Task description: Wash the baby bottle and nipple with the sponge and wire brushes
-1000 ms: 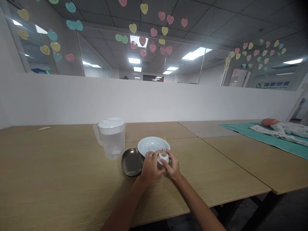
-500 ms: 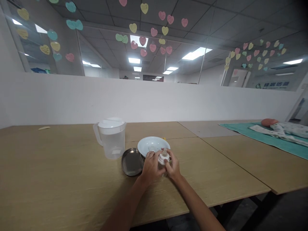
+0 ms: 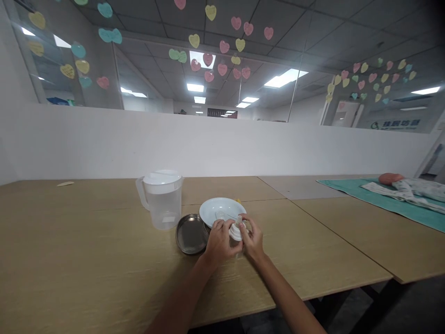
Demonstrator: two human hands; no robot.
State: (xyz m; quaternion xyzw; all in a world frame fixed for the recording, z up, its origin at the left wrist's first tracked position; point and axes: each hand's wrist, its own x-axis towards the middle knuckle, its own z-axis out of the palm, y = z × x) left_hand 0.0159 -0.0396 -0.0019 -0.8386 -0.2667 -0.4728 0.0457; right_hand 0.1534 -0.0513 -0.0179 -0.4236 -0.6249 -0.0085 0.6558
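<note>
Wooden table, pale top with seams, set against a white wall; glass above it, dotted with heart-shaped notes. At the far left, one flat pale scrap. At the far right, a green cloth bearing a patterned white fabric and a rounded reddish object. Behind the bowl's right rim, a small yellow item, mostly hidden. One feeding bottle, white collar and clear teat, upright in front of the bowl's near right rim; it and the fingers obstruct that rim. Left hand: curled closed round the bottle's side. Right hand: thumb and fingers closed on collar and teat. Compared with a second ago, the right thumb sits higher, beside the teat instead of across the collar front; pitcher, tray and bowl keep their places. Containers: one translucent pitcher, white lid on, fill undeterminable; one oval metal tray, dark floor showing, right edge partly covered by the left hand; one white bowl, holding a small clear piece, too indistinct to identify. Bottle contents: obscured by the fingers.
</note>
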